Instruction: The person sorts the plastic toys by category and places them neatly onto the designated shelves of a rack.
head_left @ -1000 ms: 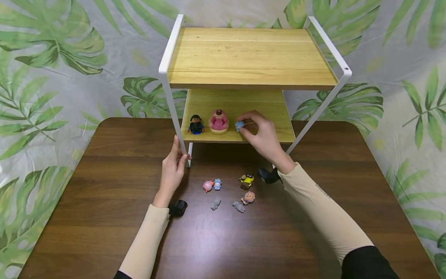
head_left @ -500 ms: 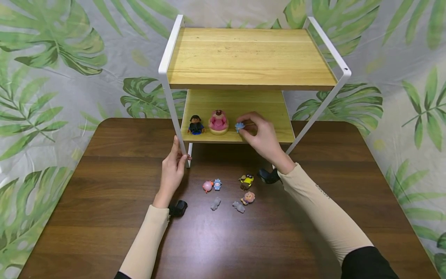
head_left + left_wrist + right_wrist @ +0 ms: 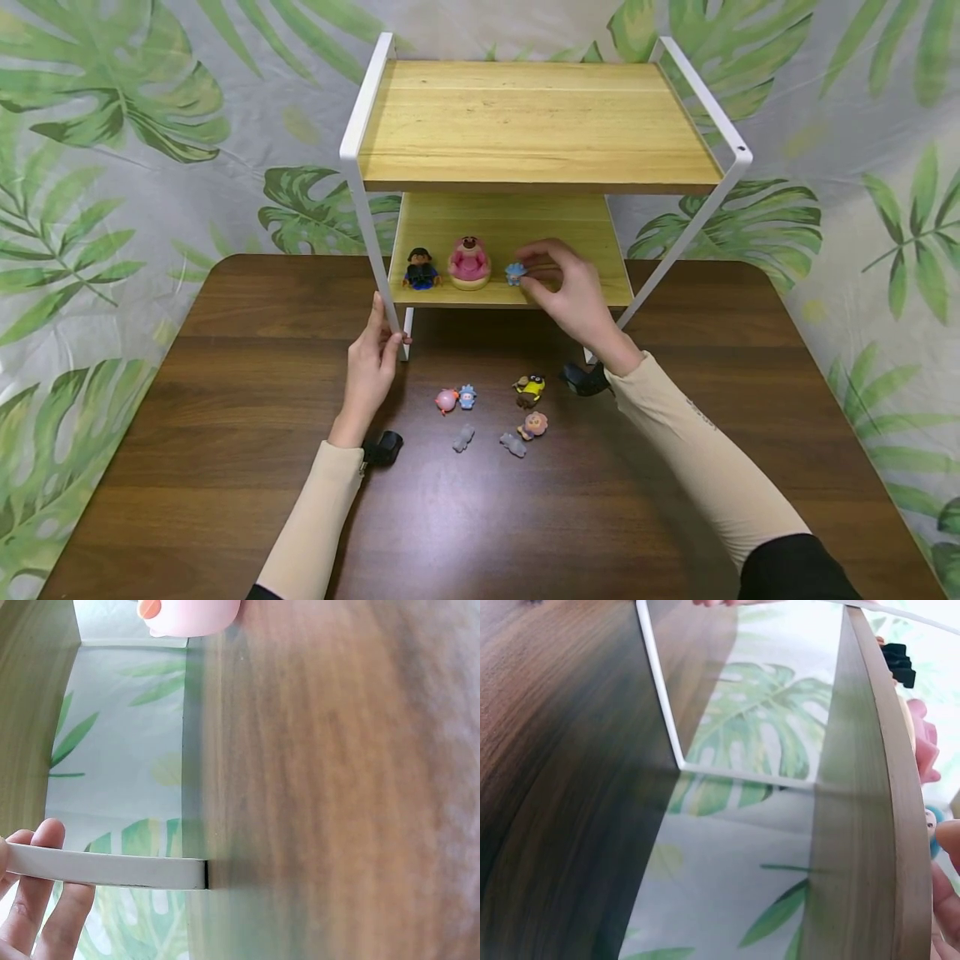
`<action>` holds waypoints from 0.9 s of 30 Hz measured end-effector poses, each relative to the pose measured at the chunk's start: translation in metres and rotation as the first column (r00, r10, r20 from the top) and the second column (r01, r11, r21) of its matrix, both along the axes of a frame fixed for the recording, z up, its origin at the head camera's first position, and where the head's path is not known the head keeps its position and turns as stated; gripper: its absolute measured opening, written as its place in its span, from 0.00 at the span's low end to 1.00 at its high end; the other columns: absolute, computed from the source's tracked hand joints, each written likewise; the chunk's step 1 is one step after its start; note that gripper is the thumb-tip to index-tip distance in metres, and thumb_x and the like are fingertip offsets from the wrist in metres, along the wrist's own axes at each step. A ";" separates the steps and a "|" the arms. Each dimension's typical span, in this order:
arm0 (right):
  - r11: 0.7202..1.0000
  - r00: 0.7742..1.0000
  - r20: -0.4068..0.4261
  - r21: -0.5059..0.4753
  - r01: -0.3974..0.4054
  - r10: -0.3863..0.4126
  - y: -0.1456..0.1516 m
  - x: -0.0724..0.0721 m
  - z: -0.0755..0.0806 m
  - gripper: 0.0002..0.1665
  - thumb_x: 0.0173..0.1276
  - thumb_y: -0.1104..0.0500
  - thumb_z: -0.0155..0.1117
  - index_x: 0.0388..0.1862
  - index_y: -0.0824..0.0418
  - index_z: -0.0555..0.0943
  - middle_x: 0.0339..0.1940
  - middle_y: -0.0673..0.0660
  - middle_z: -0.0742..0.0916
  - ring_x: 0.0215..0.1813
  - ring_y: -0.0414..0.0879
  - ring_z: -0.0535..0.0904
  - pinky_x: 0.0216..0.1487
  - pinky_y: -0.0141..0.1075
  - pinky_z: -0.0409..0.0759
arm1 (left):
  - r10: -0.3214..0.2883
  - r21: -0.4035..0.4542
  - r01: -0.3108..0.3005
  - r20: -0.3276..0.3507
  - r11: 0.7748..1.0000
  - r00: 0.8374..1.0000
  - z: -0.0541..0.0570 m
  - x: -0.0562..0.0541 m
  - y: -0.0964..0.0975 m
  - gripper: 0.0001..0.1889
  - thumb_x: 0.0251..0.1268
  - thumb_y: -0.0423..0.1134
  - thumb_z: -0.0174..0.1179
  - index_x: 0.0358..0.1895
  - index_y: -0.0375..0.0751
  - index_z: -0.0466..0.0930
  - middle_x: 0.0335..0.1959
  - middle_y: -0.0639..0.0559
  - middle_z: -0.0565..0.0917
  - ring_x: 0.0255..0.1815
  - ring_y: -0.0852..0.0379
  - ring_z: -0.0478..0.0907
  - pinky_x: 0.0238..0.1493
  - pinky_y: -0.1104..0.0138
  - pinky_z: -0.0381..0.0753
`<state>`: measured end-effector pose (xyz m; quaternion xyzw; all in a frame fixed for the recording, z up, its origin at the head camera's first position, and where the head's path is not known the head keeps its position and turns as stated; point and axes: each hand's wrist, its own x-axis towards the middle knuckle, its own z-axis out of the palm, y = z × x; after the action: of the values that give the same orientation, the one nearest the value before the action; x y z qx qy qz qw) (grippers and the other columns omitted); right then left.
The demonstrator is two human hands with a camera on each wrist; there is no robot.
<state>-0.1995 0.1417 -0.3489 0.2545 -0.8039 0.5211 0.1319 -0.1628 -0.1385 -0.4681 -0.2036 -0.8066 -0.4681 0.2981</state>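
In the head view my left hand (image 3: 371, 362) grips the white front leg (image 3: 367, 242) of a two-tier shelf; the left wrist view shows its fingers (image 3: 66, 919) around the metal bar. On the lower board (image 3: 570, 208) a small blue figurine (image 3: 514, 274) stands upright near the front edge. My right hand (image 3: 573, 296) is just to its right, thumb and fingertips spread apart right at its side. Left of it sit a pink bear figure (image 3: 470, 263) and a dark-haired toy figure (image 3: 421, 270) in black and blue.
On the brown table (image 3: 225, 467) lie a pink round toy (image 3: 446, 401), another blue figurine (image 3: 467, 397), a yellow-and-brown figure (image 3: 529, 390), an orange-maned figure (image 3: 533, 426) and two grey figurines (image 3: 463, 437). The upper board (image 3: 525, 121) overhangs the lower one.
My right hand's fingertips have loosened from the blue figurine and shifted slightly right, while the figurine stays standing on the lower board. My left hand keeps its grip on the leg.
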 end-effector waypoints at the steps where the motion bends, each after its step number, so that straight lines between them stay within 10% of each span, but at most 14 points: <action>1: 1.000 1.000 -0.003 -0.005 -0.002 0.002 0.001 0.001 0.001 0.19 0.59 0.75 0.65 0.51 0.72 0.77 0.47 0.66 0.82 0.48 0.56 0.80 0.49 0.41 0.79 | -0.001 0.001 0.001 0.002 1.000 1.000 0.000 0.000 0.000 0.51 0.64 0.21 0.56 0.74 0.77 0.41 0.29 0.37 0.79 0.30 0.44 0.82 0.32 0.52 0.81; 18: 1.000 1.000 -0.029 -0.017 0.003 -0.003 0.009 0.040 0.023 0.14 0.59 0.80 0.60 0.45 0.80 0.76 0.41 0.73 0.82 0.44 0.64 0.80 0.46 0.37 0.79 | 0.008 -0.010 -0.008 0.003 1.000 1.000 -0.001 0.001 0.000 0.49 0.65 0.23 0.55 0.75 0.75 0.41 0.28 0.38 0.78 0.30 0.44 0.82 0.31 0.53 0.81; 27: 0.996 0.995 -0.088 -0.074 -0.045 0.039 0.023 0.040 -0.003 0.13 0.59 0.80 0.60 0.44 0.75 0.78 0.40 0.66 0.83 0.40 0.57 0.81 0.43 0.31 0.78 | 0.005 -0.003 -0.005 -0.007 1.000 1.000 -0.001 0.000 0.000 0.50 0.64 0.22 0.56 0.75 0.75 0.42 0.28 0.38 0.79 0.29 0.45 0.82 0.31 0.53 0.81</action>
<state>-0.1594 0.1646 -0.3517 0.2884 -0.7714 0.5426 0.1653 -0.1630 -0.1390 -0.4686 -0.2039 -0.8067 -0.4653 0.3019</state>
